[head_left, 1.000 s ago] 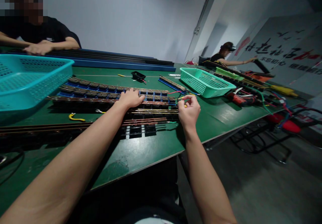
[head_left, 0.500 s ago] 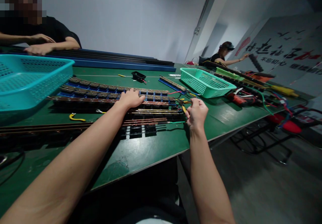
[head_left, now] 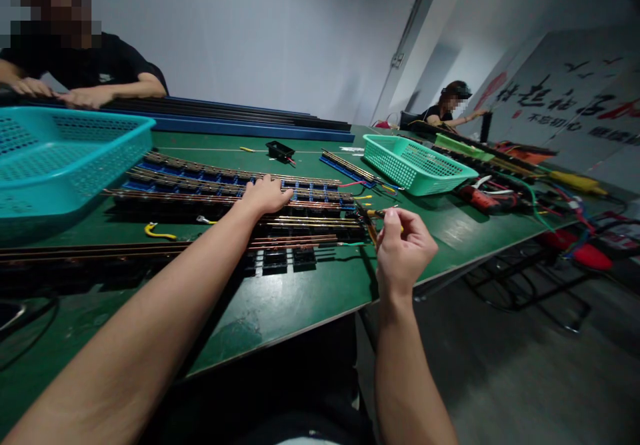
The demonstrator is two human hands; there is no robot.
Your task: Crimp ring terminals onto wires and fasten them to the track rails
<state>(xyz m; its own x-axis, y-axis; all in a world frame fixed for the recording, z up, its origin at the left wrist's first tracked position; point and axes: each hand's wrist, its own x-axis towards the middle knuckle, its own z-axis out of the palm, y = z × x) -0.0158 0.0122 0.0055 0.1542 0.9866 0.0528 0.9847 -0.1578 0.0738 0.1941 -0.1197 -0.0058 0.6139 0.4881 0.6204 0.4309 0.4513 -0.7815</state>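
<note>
Metal rails (head_left: 210, 184) lie in rows on the green table (head_left: 300, 298); left hand (head_left: 267, 195) spread over them, probably to steady them. Right hand (head_left: 407, 242) clutches yellow-handled pliers (head_left: 371, 230) at the rail ends, presumably for close reach. Blue basket (head_left: 100, 178) left, green basket (head_left: 390, 167) right; co-worker (head_left: 123, 62) across, pale wall (head_left: 250, 38) behind.

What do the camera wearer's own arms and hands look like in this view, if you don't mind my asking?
The left hand and right hand are ungloved, with no watch or bracelet showing. The left forearm and right forearm are bare, with no sleeves, cables or markings visible. Rings are too small to tell.
</note>
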